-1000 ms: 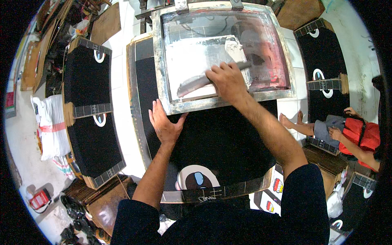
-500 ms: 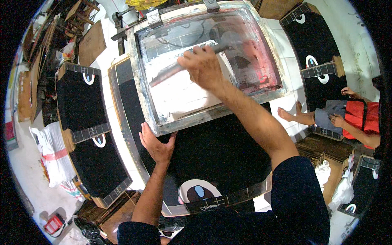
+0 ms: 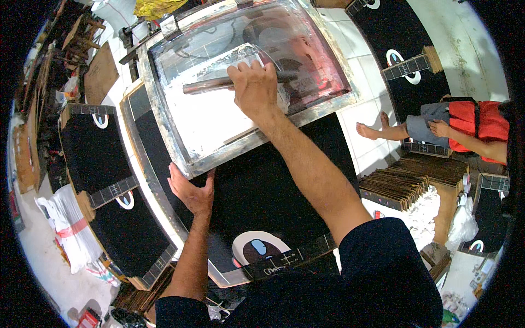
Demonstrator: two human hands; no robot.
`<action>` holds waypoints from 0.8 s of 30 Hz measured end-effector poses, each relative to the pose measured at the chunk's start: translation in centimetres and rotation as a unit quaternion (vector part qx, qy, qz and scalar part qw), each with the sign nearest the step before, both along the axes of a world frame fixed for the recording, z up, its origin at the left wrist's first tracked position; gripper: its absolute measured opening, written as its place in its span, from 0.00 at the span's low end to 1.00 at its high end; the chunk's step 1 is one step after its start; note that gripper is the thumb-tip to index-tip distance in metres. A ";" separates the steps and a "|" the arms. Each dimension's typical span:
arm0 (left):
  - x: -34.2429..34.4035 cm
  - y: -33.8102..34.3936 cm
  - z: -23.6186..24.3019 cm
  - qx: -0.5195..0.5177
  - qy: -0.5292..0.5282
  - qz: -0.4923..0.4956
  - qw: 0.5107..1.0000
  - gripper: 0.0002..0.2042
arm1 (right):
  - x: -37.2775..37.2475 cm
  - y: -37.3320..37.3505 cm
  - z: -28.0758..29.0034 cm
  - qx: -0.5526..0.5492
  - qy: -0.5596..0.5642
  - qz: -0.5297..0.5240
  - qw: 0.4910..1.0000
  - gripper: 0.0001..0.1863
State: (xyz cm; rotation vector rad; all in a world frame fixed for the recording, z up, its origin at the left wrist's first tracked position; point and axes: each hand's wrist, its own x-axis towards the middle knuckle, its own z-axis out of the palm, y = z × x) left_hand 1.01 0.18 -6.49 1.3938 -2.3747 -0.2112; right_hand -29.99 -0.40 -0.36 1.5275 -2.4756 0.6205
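My right hand [image 3: 255, 90] is wrapped over a long squeegee [image 3: 206, 86] lying across the mesh of a screen-printing frame [image 3: 232, 154]. Thick white ink [image 3: 199, 123] covers the mesh's left and near part, and red stains mark its right side. At the frame's near left corner, my left hand [image 3: 191, 188] grips the rim with thumb and fingers apart. Beneath the frame lies black fabric [image 3: 273, 191] on a board. An eye-like print in white, brown and blue [image 3: 261, 250] shows on its near end. The frame hides the fabric's far part.
More boards with black fabric [image 3: 95, 156] stand at left, others [image 3: 394, 33] at far right. A person in red and grey [image 3: 465, 126] sits at right. Stacked brown boards [image 3: 394, 183], a white cloth bundle [image 3: 71, 229] and yellow cloth [image 3: 156, 8] lie around.
The squeegee has turned to lie more level across the mesh, its right end nearer me. My left hand keeps the frame corner. The whole view has shifted.
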 end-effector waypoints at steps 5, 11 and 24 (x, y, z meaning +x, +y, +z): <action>0.0 0.1 0.0 -0.003 0.011 -0.002 1.000 0.56 | 3.7 3.0 1.2 -0.005 -0.020 -0.034 0.999 0.10; -0.1 0.2 0.3 -0.006 0.017 0.002 1.000 0.56 | 5.2 3.5 1.3 0.019 -0.001 0.054 0.998 0.07; 0.2 0.1 0.3 0.019 0.008 0.011 1.000 0.58 | 3.9 3.2 4.5 0.142 -0.002 0.172 0.975 0.18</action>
